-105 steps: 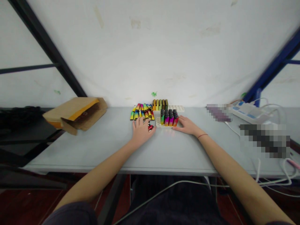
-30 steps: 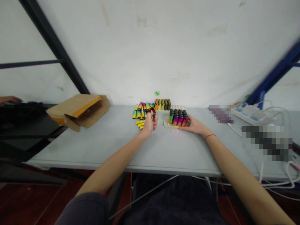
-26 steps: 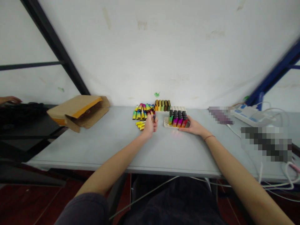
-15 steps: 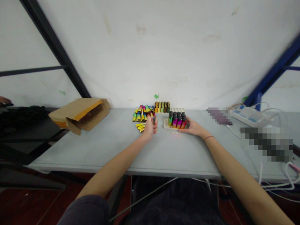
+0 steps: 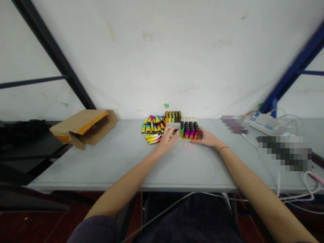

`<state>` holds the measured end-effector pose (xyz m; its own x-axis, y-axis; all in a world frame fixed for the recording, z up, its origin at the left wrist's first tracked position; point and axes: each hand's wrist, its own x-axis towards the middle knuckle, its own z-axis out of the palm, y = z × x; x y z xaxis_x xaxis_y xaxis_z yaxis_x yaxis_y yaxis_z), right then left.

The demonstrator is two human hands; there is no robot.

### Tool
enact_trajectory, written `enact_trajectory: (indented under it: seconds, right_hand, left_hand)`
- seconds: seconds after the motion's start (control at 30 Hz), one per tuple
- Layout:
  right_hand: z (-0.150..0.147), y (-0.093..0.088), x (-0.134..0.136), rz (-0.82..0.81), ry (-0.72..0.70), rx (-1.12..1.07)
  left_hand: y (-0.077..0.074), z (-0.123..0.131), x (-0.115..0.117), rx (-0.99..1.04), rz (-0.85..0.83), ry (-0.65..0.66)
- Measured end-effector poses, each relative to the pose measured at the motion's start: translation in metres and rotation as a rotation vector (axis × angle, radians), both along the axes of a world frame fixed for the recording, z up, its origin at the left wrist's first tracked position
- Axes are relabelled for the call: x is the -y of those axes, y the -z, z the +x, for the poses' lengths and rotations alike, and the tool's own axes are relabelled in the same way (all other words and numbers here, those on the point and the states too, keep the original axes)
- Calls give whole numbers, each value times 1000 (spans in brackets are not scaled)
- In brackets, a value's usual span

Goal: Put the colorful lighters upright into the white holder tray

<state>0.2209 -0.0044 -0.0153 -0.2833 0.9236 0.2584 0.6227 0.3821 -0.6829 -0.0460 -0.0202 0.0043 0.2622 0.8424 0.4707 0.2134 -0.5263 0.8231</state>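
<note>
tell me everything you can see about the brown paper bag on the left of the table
The brown paper bag looks like stiff kraft paper and lies on its side at the left of the grey table, its left end seeming to stick out past the table's edge. Its mouth gapes open toward the right, with a yellow-orange strip along the upper edge and a creased flap folded out on the near side. The inside is too shadowed to read. Only the table is seen touching it.
</note>
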Motion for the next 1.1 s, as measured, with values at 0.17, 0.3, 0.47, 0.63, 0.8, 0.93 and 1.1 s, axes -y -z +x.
enact_trajectory:
  seconds: [0.17, 0.3, 0.47, 0.63, 0.8, 0.93, 1.1]
  right_hand:
    - [-3, -4, 2, 6, -28, 3]
    - [-2, -3, 0, 11, -29, 8]
    - [-2, -3, 1, 3, -25, -4]
    - [-3, -4, 2, -15, -6, 2]
    - [-2, -1, 2, -19, 3, 0]
    - [-2, 0, 2, -3, -13, -14]
    - [-2, 0, 1, -9, -24, -22]
  left_hand:
    - [5, 4, -2, -144, 114, 79]
    - [10, 7, -8, -168, 81, 56]
    - [13, 8, -14, -148, 102, 10]
    - [13, 9, -16, -136, 76, -14]
    - [5, 8, -12, -204, 187, 5]
    - [2, 6, -12, -214, 247, 14]
    - [7, 7, -15, -238, 205, 18]
